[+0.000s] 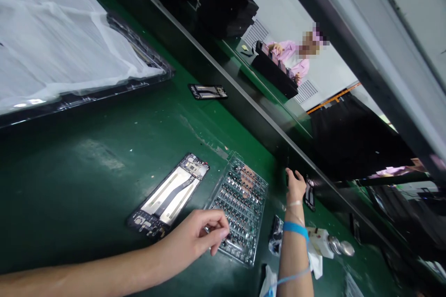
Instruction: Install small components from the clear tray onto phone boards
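Scuffed green bench (pixel 80 204), well spread with things.
An opened phone (pixel 170 195) lies just beside a clear tray (pixel 258 227) of small parts (pixel 239 204); a second phone (pixel 208 92) lies farther back, near a black-rimmed tray (pixel 118 86) under white sheeting (pixel 52 41).

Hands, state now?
Left hand: fingers curled at clear rectangular plastic tray; any hold unclear.
Right hand, blue wristband: fingers partly spread; any hold unclear.

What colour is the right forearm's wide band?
The wide band is bright blue, in the head view.
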`<act>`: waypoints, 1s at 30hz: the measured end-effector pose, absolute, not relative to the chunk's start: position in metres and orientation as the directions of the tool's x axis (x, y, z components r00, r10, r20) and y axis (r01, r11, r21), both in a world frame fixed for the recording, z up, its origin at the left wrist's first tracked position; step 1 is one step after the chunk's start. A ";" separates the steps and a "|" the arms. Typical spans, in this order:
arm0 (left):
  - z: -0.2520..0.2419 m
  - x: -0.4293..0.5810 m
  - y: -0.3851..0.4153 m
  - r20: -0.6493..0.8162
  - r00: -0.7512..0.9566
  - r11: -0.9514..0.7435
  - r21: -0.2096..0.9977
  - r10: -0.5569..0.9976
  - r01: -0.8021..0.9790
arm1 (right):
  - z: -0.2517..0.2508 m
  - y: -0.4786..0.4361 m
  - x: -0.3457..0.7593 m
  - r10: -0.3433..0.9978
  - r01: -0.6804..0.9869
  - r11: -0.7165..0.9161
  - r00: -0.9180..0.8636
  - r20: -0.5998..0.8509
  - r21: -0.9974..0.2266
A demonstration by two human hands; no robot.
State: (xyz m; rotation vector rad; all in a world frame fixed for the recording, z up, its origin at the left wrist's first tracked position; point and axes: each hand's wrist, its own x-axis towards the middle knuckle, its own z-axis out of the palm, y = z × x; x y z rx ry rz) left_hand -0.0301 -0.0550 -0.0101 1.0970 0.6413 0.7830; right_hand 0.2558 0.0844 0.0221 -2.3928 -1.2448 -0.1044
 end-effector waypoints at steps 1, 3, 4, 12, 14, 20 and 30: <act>-0.010 -0.031 -0.054 -0.054 0.551 0.226 0.942 0.832 -0.249 | 0.026 0.067 0.249 0.794 0.814 -0.436 0.548 0.262 -0.383; -0.010 -0.032 -0.051 -0.032 0.503 0.213 0.928 0.863 -0.306 | 0.029 0.024 0.229 0.859 0.844 -0.300 0.442 0.259 -0.445; -0.010 -0.033 -0.049 -0.034 0.485 0.226 0.912 0.874 -0.342 | 0.027 -0.001 0.215 0.878 0.857 -0.236 0.390 0.276 -0.458; -0.010 -0.036 -0.046 -0.132 0.443 0.327 0.856 0.887 -0.400 | 0.003 -0.121 0.133 0.922 0.730 0.143 0.147 0.358 -0.668; -0.013 -0.035 -0.049 -0.138 0.522 0.342 0.884 0.842 -0.319 | 0.002 -0.119 0.133 0.939 0.480 -0.047 0.321 0.125 -0.876; -0.009 -0.034 -0.054 -0.131 0.754 0.376 0.912 0.644 -0.162 | -0.007 -0.111 0.132 0.891 -0.030 -0.160 0.426 -0.157 -0.987; 0.005 -0.044 -0.057 0.355 0.346 -0.379 0.925 0.869 0.004 | -0.003 -0.120 0.110 0.925 -0.170 -0.197 0.293 -0.241 -0.966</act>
